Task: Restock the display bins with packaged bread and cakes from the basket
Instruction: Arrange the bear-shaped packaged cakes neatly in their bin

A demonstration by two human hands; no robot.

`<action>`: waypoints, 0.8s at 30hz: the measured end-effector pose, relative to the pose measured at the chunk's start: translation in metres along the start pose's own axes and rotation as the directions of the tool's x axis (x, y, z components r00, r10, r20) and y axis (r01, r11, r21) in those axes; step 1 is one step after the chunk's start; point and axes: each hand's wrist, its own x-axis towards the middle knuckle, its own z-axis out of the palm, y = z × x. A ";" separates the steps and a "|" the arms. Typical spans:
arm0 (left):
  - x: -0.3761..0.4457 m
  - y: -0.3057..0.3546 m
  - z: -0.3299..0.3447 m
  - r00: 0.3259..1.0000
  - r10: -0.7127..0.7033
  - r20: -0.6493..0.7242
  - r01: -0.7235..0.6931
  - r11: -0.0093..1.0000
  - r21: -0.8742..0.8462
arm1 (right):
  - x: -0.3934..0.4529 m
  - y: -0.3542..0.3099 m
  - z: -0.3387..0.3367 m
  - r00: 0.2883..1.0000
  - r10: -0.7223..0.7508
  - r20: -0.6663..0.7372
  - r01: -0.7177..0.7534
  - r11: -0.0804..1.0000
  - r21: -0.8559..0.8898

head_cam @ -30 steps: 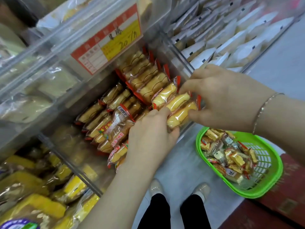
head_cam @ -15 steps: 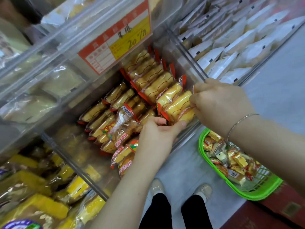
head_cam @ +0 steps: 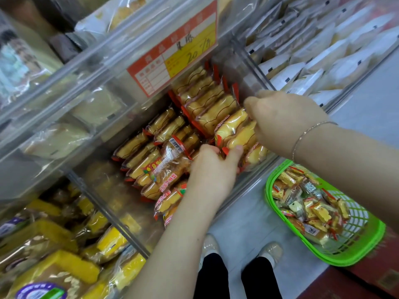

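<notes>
A clear display bin [head_cam: 254, 61] holds rows of yellow cakes in clear wrappers with red ends. My right hand [head_cam: 285, 117] grips the top edge of two or three wrapped cakes [head_cam: 235, 132] at the bin's front right corner. My left hand [head_cam: 212, 169] presses against the same cakes from below, thumb and fingers on their lower ends. A loose wrapped bread roll [head_cam: 170, 160] lies across the row just left of my left hand. The green plastic basket [head_cam: 364, 247] sits low at the right, with several small packaged cakes in it.
A red and yellow price tag [head_cam: 174, 50] hangs on the shelf above the bin. White packets [head_cam: 323, 50] fill the bin to the right, yellow bread loaves [head_cam: 54, 244] the bin at lower left. My shoes [head_cam: 237, 249] stand on the pale floor.
Both hands have pushed the held cakes down and back into the front right corner of the bin. The view has shifted a little to the left.
</notes>
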 end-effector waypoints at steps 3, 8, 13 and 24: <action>0.006 0.000 -0.012 0.994 0.035 -0.102 -0.030 0.998 0.057 | 0.001 -0.003 0.014 0.978 -0.207 -0.023 0.207 0.978 0.017; 0.011 0.014 -0.007 0.999 0.001 -0.036 -0.002 1.000 -0.030 | -0.006 -0.004 0.027 0.987 -0.158 -0.005 0.158 0.987 0.032; 0.016 0.012 -0.024 0.978 -0.048 -0.204 0.036 0.998 -0.059 | -0.009 -0.005 0.031 0.991 -0.046 -0.126 0.072 0.976 0.206; 0.022 0.026 -0.004 0.994 -0.078 -0.074 0.003 0.704 -0.710 | -0.012 -0.013 0.043 0.990 -0.084 -0.114 0.107 0.970 0.219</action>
